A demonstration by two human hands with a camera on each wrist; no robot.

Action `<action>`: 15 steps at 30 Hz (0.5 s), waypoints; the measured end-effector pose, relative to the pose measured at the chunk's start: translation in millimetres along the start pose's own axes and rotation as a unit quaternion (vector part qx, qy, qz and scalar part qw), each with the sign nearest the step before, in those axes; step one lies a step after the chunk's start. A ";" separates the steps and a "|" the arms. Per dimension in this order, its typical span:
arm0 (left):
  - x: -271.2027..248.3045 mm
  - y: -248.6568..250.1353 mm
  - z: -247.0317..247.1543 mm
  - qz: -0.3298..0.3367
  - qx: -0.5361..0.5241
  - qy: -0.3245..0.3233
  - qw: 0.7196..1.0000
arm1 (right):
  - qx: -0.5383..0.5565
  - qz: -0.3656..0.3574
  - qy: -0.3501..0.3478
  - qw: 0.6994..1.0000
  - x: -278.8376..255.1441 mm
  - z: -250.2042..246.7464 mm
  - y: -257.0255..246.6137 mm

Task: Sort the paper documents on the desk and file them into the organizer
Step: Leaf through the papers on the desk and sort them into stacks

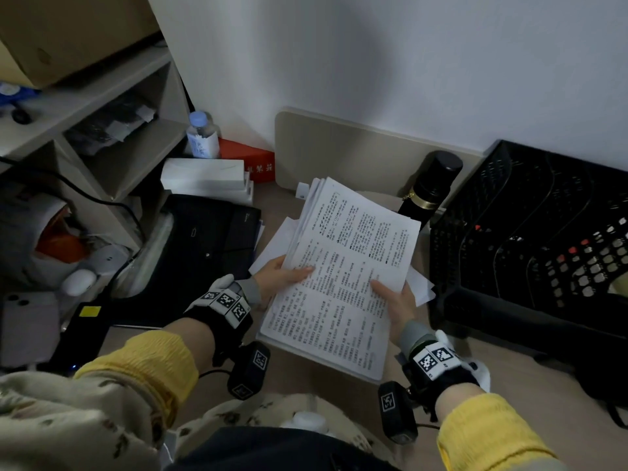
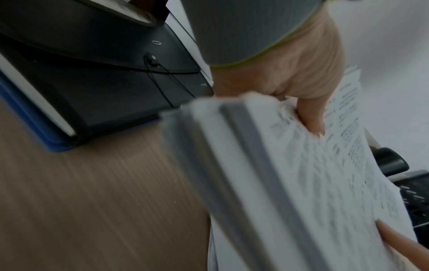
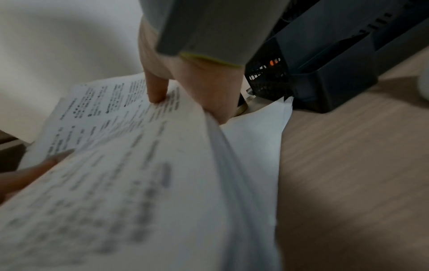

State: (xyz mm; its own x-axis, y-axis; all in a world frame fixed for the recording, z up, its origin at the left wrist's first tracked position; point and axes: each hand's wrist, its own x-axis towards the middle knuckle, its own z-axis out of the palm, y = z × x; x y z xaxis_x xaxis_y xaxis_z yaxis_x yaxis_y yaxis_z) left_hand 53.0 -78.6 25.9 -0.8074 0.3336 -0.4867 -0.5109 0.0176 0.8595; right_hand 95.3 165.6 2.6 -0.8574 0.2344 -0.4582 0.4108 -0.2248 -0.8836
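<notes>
Documents (image 1: 343,266) sat as one printed stack above the counter (image 1: 306,372), left hand (image 1: 282,277) and right hand (image 1: 397,307) each pinching a side, thumbs on top, probably to square the sheets before filing in the black organizer (image 1: 530,239) nearby.

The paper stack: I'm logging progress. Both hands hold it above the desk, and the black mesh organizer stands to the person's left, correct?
Not quite. The black mesh organizer stands to the person's right, as the head view shows. Both the left hand and right hand do hold the paper stack.
</notes>
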 end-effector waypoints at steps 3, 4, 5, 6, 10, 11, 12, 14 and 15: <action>0.1 0.1 5.8 0.011 0.028 -0.022 0.999 | -0.005 -0.018 0.017 1.000 1.1 5.0 1.3; -0.7 0.1 7.8 0.016 0.039 -0.030 0.999 | -0.010 -0.023 0.021 0.999 1.7 6.8 0.0; -0.9 0.4 10.2 0.018 0.048 -0.033 0.998 | -0.017 -0.029 0.023 0.999 2.6 8.2 -2.5; 0.3 -0.9 10.8 0.019 0.055 -0.034 0.998 | -0.023 -0.033 0.022 0.999 2.6 9.6 -5.3; 3.3 -4.4 6.8 -0.003 0.071 -0.013 0.997 | -0.032 -0.036 0.000 0.999 -1.6 16.6 -12.8; 3.6 -4.3 5.0 -0.007 0.074 -0.001 0.997 | -0.036 -0.030 -0.006 0.999 -1.7 18.2 -12.8; 4.7 -5.4 3.0 -0.009 0.075 0.008 0.997 | -0.041 -0.024 -0.011 0.999 -1.4 19.9 -12.2; 5.9 -8.3 -0.5 -0.016 0.076 0.023 0.997 | -0.056 -0.007 -0.024 0.998 1.5 22.3 -9.1; 6.1 -10.0 -2.0 -0.023 0.074 0.033 0.996 | -0.070 0.004 -0.032 0.997 3.8 23.4 -6.8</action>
State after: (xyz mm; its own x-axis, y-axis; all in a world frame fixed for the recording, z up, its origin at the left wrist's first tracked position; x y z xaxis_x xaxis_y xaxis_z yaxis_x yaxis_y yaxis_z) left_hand 52.5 -78.6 14.0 -0.8048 0.2663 -0.5305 -0.5021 0.1715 0.8477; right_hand 82.0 145.9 9.1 -0.8699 0.1716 -0.4624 0.4535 -0.0905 -0.8867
